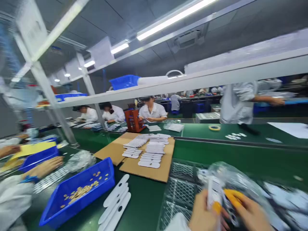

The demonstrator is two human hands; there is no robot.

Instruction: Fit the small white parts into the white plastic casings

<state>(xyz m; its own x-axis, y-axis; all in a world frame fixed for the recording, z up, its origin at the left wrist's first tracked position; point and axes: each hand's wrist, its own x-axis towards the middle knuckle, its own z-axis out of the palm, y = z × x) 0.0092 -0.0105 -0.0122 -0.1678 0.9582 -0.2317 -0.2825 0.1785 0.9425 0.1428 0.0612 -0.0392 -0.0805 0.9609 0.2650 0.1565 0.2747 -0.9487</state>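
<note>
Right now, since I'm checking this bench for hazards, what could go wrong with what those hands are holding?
The clear plastic bag bunched between the left hand and right hand spreads wide, so it might catch on the latticed plastic tray beside it. The white piece pinched at the bag's mouth could also slip and fall onto that tray.

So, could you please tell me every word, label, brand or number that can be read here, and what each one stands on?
None can be read clearly.
Print on the narrow white card in the left hand: too blurred to read.
White oblong cards on brown cardboard: too small to read.
</note>
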